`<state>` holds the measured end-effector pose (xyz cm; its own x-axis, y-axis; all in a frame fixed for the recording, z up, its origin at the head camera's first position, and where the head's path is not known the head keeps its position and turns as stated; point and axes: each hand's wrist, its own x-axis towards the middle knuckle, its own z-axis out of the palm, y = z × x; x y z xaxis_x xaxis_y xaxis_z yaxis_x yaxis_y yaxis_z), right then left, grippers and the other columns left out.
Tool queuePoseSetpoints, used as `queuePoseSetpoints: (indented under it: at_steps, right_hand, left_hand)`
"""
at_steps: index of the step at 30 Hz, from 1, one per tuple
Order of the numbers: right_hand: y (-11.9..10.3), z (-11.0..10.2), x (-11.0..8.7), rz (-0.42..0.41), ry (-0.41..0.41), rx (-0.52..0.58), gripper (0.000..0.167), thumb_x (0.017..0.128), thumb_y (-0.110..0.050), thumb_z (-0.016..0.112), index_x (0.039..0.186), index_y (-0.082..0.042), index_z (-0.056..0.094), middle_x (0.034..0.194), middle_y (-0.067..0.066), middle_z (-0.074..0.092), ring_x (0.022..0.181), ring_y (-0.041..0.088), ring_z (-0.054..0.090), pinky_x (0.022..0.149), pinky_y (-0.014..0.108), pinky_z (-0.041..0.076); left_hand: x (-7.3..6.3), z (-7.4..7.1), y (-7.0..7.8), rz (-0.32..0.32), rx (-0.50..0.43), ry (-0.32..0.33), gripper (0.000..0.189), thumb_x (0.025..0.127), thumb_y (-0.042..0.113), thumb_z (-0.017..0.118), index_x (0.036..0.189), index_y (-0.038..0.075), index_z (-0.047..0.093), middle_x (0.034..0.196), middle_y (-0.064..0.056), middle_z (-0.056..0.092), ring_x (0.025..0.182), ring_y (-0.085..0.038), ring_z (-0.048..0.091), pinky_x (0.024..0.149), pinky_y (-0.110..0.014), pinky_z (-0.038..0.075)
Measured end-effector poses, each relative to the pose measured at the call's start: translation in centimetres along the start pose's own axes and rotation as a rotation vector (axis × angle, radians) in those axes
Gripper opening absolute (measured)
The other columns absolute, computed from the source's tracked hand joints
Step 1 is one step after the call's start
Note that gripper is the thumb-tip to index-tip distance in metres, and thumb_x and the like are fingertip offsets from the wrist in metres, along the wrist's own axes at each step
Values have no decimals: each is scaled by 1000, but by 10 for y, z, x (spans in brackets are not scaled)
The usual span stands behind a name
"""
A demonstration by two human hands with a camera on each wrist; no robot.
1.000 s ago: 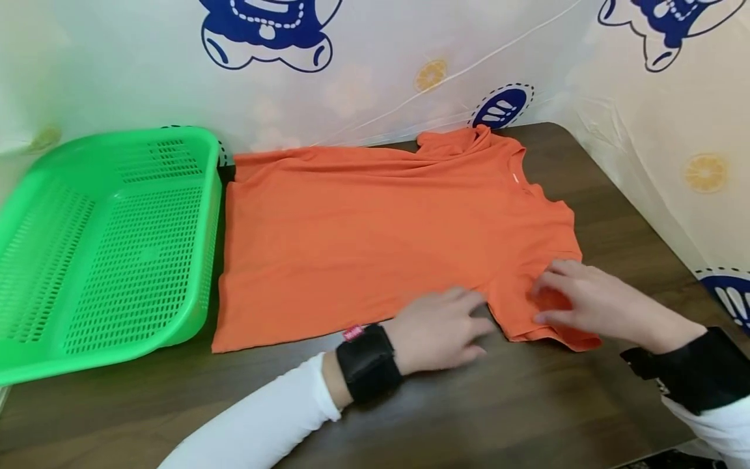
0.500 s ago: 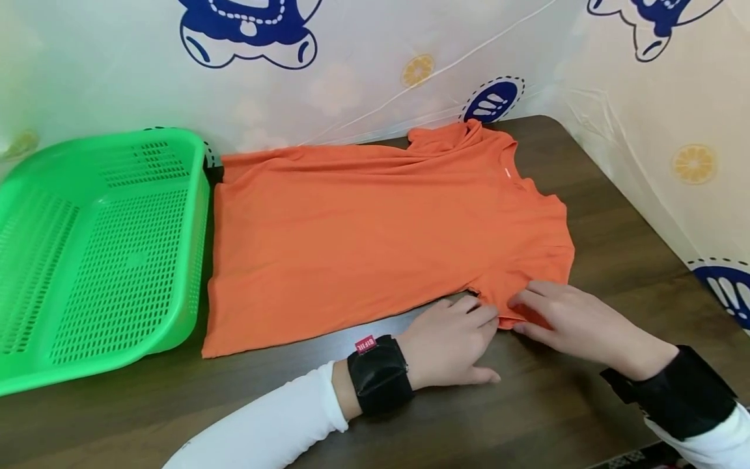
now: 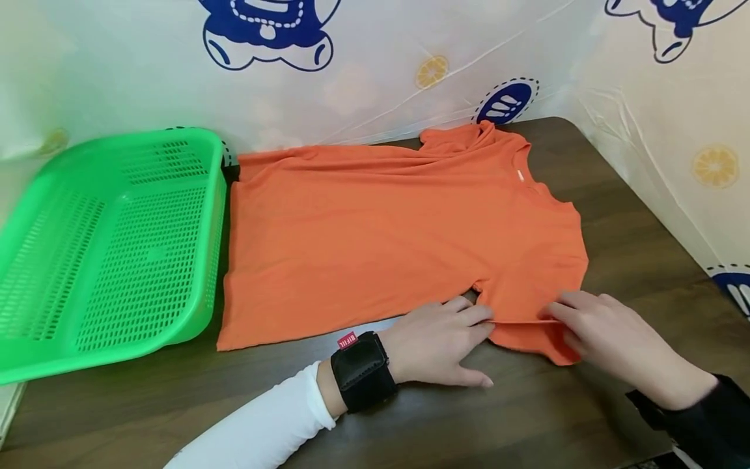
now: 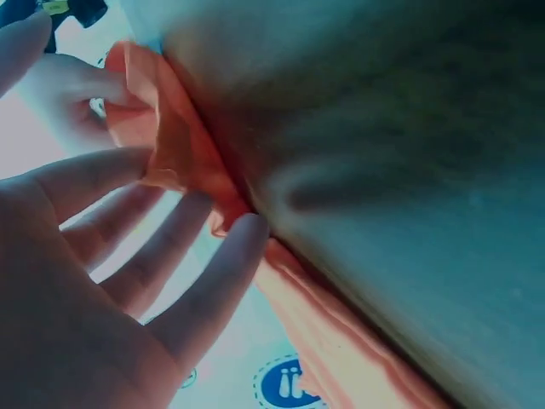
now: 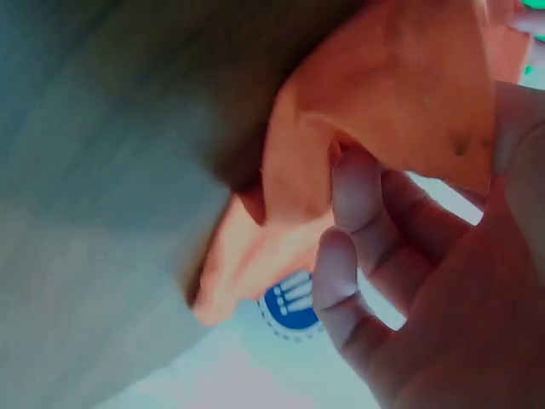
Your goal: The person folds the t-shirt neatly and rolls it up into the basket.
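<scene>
An orange T-shirt (image 3: 375, 228) lies spread on the table, neckline toward the right and bottom hem toward the left. At the near sleeve, my right hand (image 3: 615, 339) pinches the fabric, and the upper layer stands lifted in a straight edge above the lower one. In the right wrist view, the sleeve (image 5: 383, 102) sits between the thumb and curled fingers. My left hand (image 3: 439, 342) rests palm down beside the armpit, its fairly straight fingertips touching the shirt's edge and sleeve. The left wrist view shows its extended fingers (image 4: 230, 273) against the orange cloth.
A green plastic basket (image 3: 213, 260) with perforated walls stands left of the shirt. The brown wooden table (image 3: 469, 423) meets a wall covered in printed sheeting (image 3: 363, 71) at the back and right. The far sleeve (image 3: 451, 138) is bunched near that wall.
My right hand has moved along the near sleeve, whose upper layer is now raised with the lower layer showing beneath. The left hand has settled against the sleeve's inner edge.
</scene>
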<state>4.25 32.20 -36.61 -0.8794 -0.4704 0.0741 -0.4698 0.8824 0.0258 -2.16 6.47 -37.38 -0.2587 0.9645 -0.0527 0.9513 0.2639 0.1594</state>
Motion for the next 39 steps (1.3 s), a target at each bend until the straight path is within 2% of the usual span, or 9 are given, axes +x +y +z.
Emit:
queuePoseSetpoints:
  at_steps: [4, 9, 12, 15, 21, 24, 27, 34, 39]
  right_hand:
    - [1, -9, -13, -42, 103, -43, 9, 75, -21, 67, 77, -13, 63, 78, -3, 55, 67, 16, 51, 65, 38, 38]
    - [-9, -8, -25, -63, 101, -41, 36, 90, -41, 43, 68, -19, 60, 77, -8, 54, 66, 18, 52, 72, 42, 40]
    - [-19, -6, -24, -48, 71, -44, 38, 85, -54, 45, 67, -23, 56, 74, -10, 48, 64, 18, 50, 69, 42, 41]
    - [-27, -3, -16, -66, 92, -1, 55, 86, -60, 17, 74, -22, 55, 75, -11, 43, 65, 13, 47, 65, 38, 40]
    - [-40, -1, 1, -141, 114, 25, 39, 91, -34, 18, 80, -18, 53, 71, -11, 34, 58, 7, 31, 51, 24, 29]
    - [-42, -1, 3, -133, 83, -7, 16, 77, -12, 32, 77, -16, 48, 67, -11, 29, 56, 8, 26, 50, 23, 23]
    - [-40, 2, 1, -91, 32, -24, 18, 67, -1, 44, 73, -19, 43, 67, -11, 26, 57, 8, 27, 49, 23, 22]
    - [-26, 1, 0, 83, 248, 7, 28, 86, -20, 17, 69, -18, 40, 64, -11, 28, 51, 5, 26, 42, 20, 23]
    - [-17, -10, -1, 179, 279, 9, 13, 79, -17, 38, 69, -25, 41, 58, -15, 24, 44, 0, 20, 41, 21, 19]
  left_hand:
    - [-4, 3, 1, 27, -72, -88, 76, 78, 70, 35, 138, 23, 32, 138, 12, 28, 120, -7, 28, 94, -22, 31]
    - [-17, 1, -1, 34, -97, -166, 72, 80, 69, 35, 140, 31, 24, 141, 16, 24, 126, -5, 23, 100, -27, 24]
    - [-32, -6, -6, -28, -96, -158, 66, 83, 63, 37, 139, 29, 28, 140, 11, 29, 127, -9, 26, 99, -30, 28]
    - [-53, -12, -14, -124, -101, -105, 59, 86, 56, 42, 134, 23, 39, 133, 4, 40, 121, -13, 36, 94, -32, 34]
    - [-94, -9, -30, -307, -115, -15, 51, 86, 48, 50, 126, 17, 49, 116, -1, 50, 103, -16, 47, 80, -31, 43]
    - [-113, -5, -35, -399, -100, 22, 48, 85, 45, 53, 123, 16, 51, 115, -1, 49, 101, -17, 47, 76, -32, 45]
    - [-134, 0, -37, -485, -39, 54, 42, 83, 43, 58, 116, 17, 55, 113, -1, 49, 98, -18, 48, 69, -31, 47]
    - [-189, 6, -40, -638, 148, 114, 32, 75, 20, 68, 104, 11, 57, 99, -4, 51, 85, -22, 52, 39, -28, 40]
    - [-212, 3, -44, -717, 254, 148, 19, 72, 1, 65, 86, 6, 54, 80, -6, 46, 61, -22, 47, 32, -26, 29]
